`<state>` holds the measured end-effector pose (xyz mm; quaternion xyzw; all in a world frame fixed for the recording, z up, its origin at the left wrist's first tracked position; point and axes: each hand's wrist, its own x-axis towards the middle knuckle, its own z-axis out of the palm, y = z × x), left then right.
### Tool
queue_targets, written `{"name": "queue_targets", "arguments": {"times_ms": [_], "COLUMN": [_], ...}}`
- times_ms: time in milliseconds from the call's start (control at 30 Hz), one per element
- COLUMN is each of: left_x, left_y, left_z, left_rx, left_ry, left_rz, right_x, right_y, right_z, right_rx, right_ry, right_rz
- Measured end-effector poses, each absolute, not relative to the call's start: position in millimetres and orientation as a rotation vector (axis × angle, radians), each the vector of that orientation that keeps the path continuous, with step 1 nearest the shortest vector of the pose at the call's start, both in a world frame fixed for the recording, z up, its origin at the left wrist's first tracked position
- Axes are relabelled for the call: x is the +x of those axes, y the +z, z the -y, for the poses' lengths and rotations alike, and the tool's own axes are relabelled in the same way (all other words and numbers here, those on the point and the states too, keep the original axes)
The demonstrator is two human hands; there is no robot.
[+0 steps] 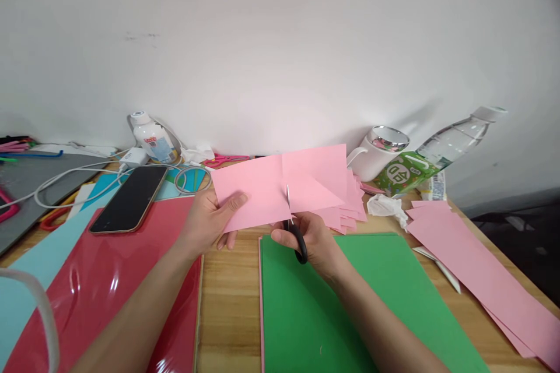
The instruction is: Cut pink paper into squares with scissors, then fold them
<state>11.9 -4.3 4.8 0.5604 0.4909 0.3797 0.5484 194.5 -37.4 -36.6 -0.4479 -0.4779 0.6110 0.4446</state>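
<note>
A strip of pink paper (251, 186) is held up in the air above the table, its left end pinched by my left hand (214, 215) with the thumb on the near face. My right hand (310, 239) grips black-handled scissors (300, 245) from below. Their blades stand upright at the middle of the strip, in a cut that runs up from the lower edge. To the right of the cut, part of the paper bends away from the rest. More cut pink pieces (352, 210) lie fanned out behind the strip.
Green sheets (350, 303) lie under my right arm, a red plastic-wrapped pack (122, 285) under my left. A phone (130, 198) rests on that pack. Along the wall stand a small bottle (154, 140), a white mug (376, 154) and a tilted water bottle (459, 140). Long pink strips (481, 274) lie right.
</note>
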Motion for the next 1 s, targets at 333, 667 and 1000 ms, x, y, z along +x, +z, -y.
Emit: {"name": "queue_targets", "arguments": {"times_ms": [333, 667, 1000], "left_x": [10.7, 11.8, 11.6], "left_y": [2.8, 5.5, 5.5], "left_z": [4.0, 5.6, 5.4], "left_rx": [1.325, 1.318, 1.322], "left_ry": [0.908, 0.908, 0.904], "left_rz": [-1.167, -1.222, -1.224], "right_x": [194.1, 192.7, 192.6], "right_y": [-33.6, -31.6, -30.6], "right_z": [37.9, 37.3, 37.8], "right_rx": [-1.131, -1.141, -1.174], "right_ry": [1.489, 1.468, 1.464], "right_rz": [1.227, 1.232, 1.197]}}
